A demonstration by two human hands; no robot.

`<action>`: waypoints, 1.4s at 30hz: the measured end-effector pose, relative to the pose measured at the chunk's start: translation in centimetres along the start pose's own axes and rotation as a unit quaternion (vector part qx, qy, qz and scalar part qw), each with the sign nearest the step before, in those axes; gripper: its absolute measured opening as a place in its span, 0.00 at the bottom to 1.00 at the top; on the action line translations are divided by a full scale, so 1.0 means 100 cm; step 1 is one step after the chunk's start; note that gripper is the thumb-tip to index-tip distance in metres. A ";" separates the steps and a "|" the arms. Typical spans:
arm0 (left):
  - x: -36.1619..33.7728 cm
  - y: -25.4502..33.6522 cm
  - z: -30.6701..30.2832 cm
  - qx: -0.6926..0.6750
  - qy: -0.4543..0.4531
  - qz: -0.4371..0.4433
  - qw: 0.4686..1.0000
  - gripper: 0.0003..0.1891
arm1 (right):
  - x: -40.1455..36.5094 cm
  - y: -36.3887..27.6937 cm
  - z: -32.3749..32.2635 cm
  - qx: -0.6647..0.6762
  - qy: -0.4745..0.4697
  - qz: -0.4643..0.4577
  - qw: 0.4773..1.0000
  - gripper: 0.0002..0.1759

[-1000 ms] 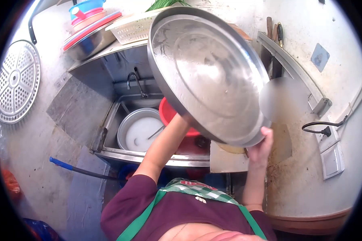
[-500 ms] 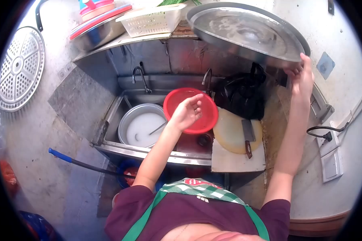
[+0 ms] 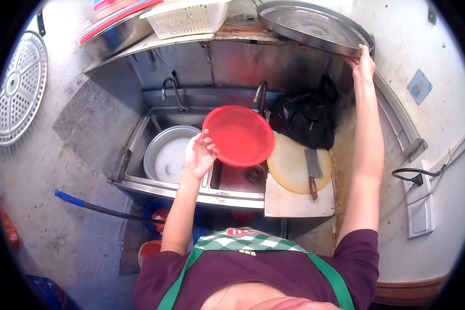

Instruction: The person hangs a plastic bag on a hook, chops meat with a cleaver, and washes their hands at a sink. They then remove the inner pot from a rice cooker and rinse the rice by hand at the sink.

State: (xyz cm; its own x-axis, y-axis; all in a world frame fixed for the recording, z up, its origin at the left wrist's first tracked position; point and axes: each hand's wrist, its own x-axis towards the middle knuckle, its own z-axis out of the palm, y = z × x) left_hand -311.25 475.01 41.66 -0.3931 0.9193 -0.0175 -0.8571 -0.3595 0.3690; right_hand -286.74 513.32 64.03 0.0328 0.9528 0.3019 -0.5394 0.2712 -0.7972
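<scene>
My right hand [image 3: 362,64] grips the near right rim of a large round metal tray [image 3: 315,26], which rests over the shelf at the back. My left hand [image 3: 200,155] is raised with loosely curled fingers apart, holding nothing, between a metal pot and a red basin. The red basin [image 3: 237,135] sits over the sink's right part, below the right faucet. The metal pot [image 3: 173,159] with whitish liquid stands in the left basin. To the right, a cleaver [image 3: 313,164] lies on a round cutting board [image 3: 289,168].
A black plastic bag [image 3: 305,116] sits behind the cutting board. Two faucets [image 3: 174,95] rise at the sink's back. A white basket [image 3: 186,19] and stacked bowls [image 3: 116,36] are on the shelf. A blue-handled stick [image 3: 103,209] juts out at the lower left.
The tray and my right hand have moved back and left, and the tray now lies lower over the shelf. My left hand has moved left and down, away from the red basin.
</scene>
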 end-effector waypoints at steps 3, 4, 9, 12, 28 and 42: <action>-0.006 0.003 -0.012 -0.023 -0.004 0.008 1.000 0.09 | 0.018 0.016 -0.003 0.016 -0.001 -0.006 1.000 0.22; -0.008 0.004 -0.014 -0.024 -0.004 0.013 1.000 0.09 | 0.025 0.020 -0.005 0.022 -0.002 -0.006 1.000 0.22; -0.019 0.004 -0.029 0.002 0.055 0.047 0.997 0.09 | 0.043 0.035 -0.019 0.037 -0.042 0.017 0.998 0.30; -0.024 0.001 -0.039 0.008 0.038 0.048 0.998 0.09 | 0.048 0.039 -0.031 0.052 -0.067 0.052 0.995 0.37; -0.030 -0.017 -0.087 0.166 0.204 0.100 0.960 0.10 | -0.023 0.032 -0.021 -0.066 -0.057 -0.145 0.986 0.33; -0.014 0.029 -0.134 0.489 0.282 0.045 0.824 0.11 | -0.118 0.037 0.076 -0.187 -0.188 -0.393 0.881 0.18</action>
State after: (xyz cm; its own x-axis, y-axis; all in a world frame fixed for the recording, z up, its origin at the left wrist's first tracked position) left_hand -317.68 470.57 30.32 -0.7696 0.5757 -0.2761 -0.2451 0.1329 0.9603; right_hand -295.47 502.05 61.51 -0.0465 0.3580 0.9326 -0.1580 0.9192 -0.3607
